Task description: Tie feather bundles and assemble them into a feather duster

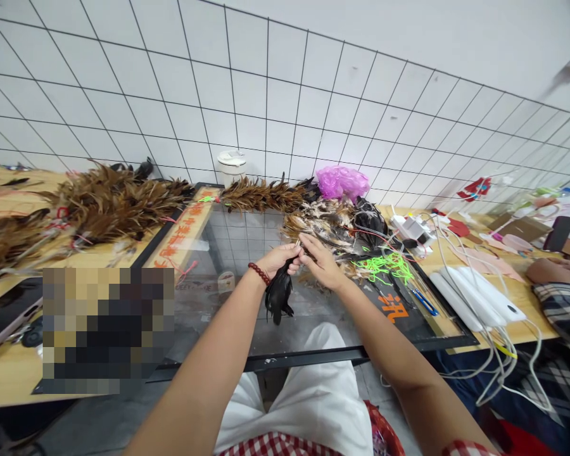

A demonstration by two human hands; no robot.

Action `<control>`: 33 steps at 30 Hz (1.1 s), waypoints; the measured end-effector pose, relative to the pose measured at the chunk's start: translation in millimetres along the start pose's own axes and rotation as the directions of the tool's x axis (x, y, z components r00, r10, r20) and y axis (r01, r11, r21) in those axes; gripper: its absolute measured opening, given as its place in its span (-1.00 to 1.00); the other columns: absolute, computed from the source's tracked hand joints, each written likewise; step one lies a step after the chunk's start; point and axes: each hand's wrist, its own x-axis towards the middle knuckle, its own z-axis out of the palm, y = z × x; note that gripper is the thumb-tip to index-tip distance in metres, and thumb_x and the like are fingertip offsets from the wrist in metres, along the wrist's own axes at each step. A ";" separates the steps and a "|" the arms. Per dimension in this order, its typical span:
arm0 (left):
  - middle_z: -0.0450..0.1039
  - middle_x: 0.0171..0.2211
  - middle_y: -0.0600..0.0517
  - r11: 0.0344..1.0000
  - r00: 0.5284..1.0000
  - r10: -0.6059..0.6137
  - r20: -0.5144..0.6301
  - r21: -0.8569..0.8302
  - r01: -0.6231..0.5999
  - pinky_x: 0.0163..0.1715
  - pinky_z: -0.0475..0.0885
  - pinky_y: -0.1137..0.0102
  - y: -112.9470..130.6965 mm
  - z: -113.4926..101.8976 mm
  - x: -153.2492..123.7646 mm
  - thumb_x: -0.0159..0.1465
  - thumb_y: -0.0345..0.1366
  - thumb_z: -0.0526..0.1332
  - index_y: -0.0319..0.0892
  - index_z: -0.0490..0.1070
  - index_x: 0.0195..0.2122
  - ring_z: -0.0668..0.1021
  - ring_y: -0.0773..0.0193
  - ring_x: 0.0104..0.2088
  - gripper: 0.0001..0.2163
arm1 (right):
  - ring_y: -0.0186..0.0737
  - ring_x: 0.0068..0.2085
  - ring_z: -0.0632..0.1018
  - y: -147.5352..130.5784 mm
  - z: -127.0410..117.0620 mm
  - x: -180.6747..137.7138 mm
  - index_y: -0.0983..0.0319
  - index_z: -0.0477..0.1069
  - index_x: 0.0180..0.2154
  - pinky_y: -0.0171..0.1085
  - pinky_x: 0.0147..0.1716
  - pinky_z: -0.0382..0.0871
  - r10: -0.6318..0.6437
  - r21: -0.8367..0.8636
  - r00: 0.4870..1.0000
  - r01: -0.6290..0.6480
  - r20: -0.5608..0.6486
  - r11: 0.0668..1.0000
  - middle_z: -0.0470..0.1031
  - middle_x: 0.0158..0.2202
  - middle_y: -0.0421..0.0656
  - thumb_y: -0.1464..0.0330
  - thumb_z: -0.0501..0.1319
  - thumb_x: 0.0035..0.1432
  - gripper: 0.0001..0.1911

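Head view shows both hands meeting over a glass-topped bench (pixel 247 253). Left hand (pixel 278 258), with a dark red bead bracelet (pixel 259 273) on the wrist, has its grip clenched around the quill ends of a small bundle of black feathers (pixel 278 295), which hangs down from the fist just above the glass. Right hand (pixel 320 258) touches the same quills from the other side, thumb and forefinger pinched together on them; whether it also holds a thread there is too small to tell.

Just behind the hands lies a heap of loose brown and black feathers (pixel 335 225), with tangled neon green cord (pixel 384 266) beside it. Long brown feather dusters (pixel 109 202) lie on the wooden bench to the left. A white tiled wall with dark grout (pixel 266 82) rises behind. At far right, another person's hand (pixel 548 271) rests on the wood near white power strips (pixel 475 294).
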 end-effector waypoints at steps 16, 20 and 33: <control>0.01 -0.64 0.22 0.997 0.999 -0.030 0.043 0.067 0.027 -0.74 -0.04 0.67 -0.7 -4.1 0.1 0.20 -0.20 0.24 -0.21 0.18 -0.45 0.06 0.58 -0.72 -0.74 | -0.19 0.20 0.34 -1.9 -4.2 2.5 0.16 0.33 0.15 -0.08 0.23 0.16 0.032 0.115 0.999 -0.031 -0.002 0.993 0.35 0.17 -0.04 0.16 0.00 0.32 -0.55; 0.01 -0.64 0.21 0.994 0.990 -0.081 0.117 0.078 0.072 -0.74 -0.05 0.66 0.2 -2.5 -2.1 0.20 -0.20 0.24 -0.22 0.19 -0.45 0.05 0.58 -0.73 -0.74 | -0.21 0.09 0.44 -1.0 0.5 4.4 0.14 0.42 0.05 -0.12 0.16 0.25 0.146 0.282 0.988 -0.124 -0.059 0.951 0.46 0.06 -0.07 0.14 0.07 0.27 -0.60; 0.01 -0.65 0.22 0.998 0.998 -0.015 0.053 0.064 0.012 -0.74 -0.08 0.66 -4.9 2.2 5.7 0.22 -0.19 0.21 -0.23 0.20 -0.46 0.03 0.59 -0.74 -0.75 | -0.17 -0.14 0.49 12.5 -30.8 10.3 0.21 0.50 -0.26 -0.18 -0.08 0.35 0.182 -0.137 0.923 -0.240 -0.340 0.961 0.51 -0.21 -0.08 0.29 0.15 0.20 -0.81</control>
